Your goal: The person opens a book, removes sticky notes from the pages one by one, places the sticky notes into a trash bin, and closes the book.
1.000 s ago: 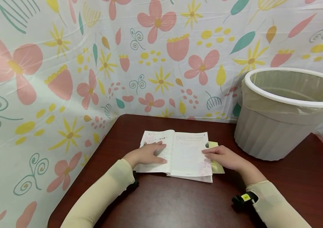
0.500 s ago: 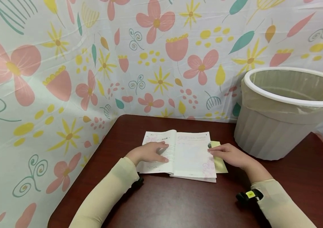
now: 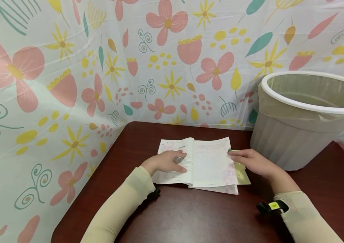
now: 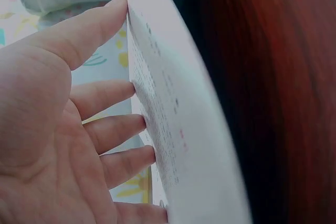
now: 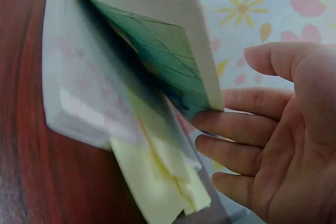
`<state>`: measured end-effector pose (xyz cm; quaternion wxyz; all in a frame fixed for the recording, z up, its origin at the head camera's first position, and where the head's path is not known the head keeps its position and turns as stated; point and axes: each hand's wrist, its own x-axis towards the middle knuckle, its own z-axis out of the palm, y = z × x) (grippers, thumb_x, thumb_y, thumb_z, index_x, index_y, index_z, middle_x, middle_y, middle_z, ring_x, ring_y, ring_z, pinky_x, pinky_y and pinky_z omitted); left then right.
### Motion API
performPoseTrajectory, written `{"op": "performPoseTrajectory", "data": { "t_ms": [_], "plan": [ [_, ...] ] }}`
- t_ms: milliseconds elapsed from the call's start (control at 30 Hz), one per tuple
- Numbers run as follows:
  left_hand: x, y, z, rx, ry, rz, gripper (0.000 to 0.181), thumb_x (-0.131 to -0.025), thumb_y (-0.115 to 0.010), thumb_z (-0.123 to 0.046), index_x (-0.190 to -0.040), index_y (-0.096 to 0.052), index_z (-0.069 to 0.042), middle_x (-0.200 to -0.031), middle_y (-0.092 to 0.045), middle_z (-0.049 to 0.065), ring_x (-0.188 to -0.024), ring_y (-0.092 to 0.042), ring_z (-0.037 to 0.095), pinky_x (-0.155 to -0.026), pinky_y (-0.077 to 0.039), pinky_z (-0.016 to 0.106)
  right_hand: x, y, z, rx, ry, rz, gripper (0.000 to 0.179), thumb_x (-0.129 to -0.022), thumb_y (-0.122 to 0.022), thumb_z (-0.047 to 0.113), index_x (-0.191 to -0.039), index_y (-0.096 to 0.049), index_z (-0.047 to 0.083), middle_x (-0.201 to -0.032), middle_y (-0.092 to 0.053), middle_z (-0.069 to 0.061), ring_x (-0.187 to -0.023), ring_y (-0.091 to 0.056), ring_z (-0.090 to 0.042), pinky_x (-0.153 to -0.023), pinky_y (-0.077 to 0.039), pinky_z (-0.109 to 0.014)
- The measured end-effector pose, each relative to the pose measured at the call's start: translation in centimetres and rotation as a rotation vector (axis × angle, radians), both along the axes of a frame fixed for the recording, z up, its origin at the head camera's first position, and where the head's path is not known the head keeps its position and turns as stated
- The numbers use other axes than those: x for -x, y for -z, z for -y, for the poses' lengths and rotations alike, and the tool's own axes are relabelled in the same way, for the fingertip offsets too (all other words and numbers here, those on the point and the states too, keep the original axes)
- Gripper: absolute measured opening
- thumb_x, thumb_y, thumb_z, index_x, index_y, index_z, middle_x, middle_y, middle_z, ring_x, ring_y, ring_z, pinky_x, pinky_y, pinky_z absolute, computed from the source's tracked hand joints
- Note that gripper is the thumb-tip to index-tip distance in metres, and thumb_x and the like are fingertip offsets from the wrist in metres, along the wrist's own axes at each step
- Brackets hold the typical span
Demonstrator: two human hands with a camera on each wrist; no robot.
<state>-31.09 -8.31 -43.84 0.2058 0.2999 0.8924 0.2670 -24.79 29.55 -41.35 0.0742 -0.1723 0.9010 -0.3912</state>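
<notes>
An open book (image 3: 209,165) lies on the dark red-brown table, printed text on its left page and a mostly blank right page. My left hand (image 3: 168,161) rests on the left page, its fingertips touching the paper (image 4: 157,103) in the left wrist view. At the right page's outer edge is my right hand (image 3: 255,162). The right wrist view shows a page (image 5: 176,3) with a green picture underneath, lifted at the edge. My right fingers (image 5: 239,127) touch that edge while the thumb stands away. Pale yellow paper (image 3: 242,175) sticks out from among the pages.
A grey waste bin (image 3: 287,141) with a white rim and a plastic liner stands at the back right of the table (image 3: 184,219). Behind the table hangs a flower-patterned curtain (image 3: 99,67). Each wrist bears a black strap.
The book has slid to the right across the table, and both hands have moved right with it. Its right page now rises a little at the outer edge.
</notes>
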Motion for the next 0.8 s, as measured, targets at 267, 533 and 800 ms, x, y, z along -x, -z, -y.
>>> {"op": "performPoseTrajectory", "data": {
  "t_ms": [267,533,800],
  "plan": [
    [-0.3,0.1,-0.2,-0.003,0.004,0.006,0.083,-0.089,-0.074,-0.056,-0.16,-0.039,-0.031,-0.173,-0.023,-0.005,-0.16,-0.02,0.015,-0.128,-0.026,0.044,-0.8,-1.2,2.8,0.218,-0.053,0.048,0.083,-0.107,-0.056,0.031,-0.168,-0.002,0.019,-0.17,-0.019,-0.023,-0.15,-0.033,-0.05,-0.106,-0.048,-0.029],
    [-0.6,-0.4,0.2,-0.015,0.023,0.006,0.083,-0.091,-0.073,-0.055,-0.161,-0.037,-0.03,-0.174,-0.017,-0.003,-0.162,-0.015,0.018,-0.128,-0.024,0.046,-1.2,-1.7,6.9,0.381,-0.016,0.134,0.077,-0.11,-0.045,0.043,-0.166,0.007,0.037,-0.173,-0.007,-0.019,-0.158,-0.013,-0.047,-0.113,-0.032,-0.074],
    [-0.4,-0.7,0.2,-0.012,0.032,-0.012,0.083,-0.091,-0.072,-0.057,-0.161,-0.038,-0.029,-0.174,-0.017,0.002,-0.162,-0.015,0.021,-0.129,-0.022,0.048,-0.4,-1.3,10.3,0.477,-0.03,0.134,0.07,-0.111,-0.038,0.045,-0.168,0.001,0.028,-0.175,-0.002,-0.01,-0.158,-0.016,-0.045,-0.106,-0.043,-0.072]
  ]
}}
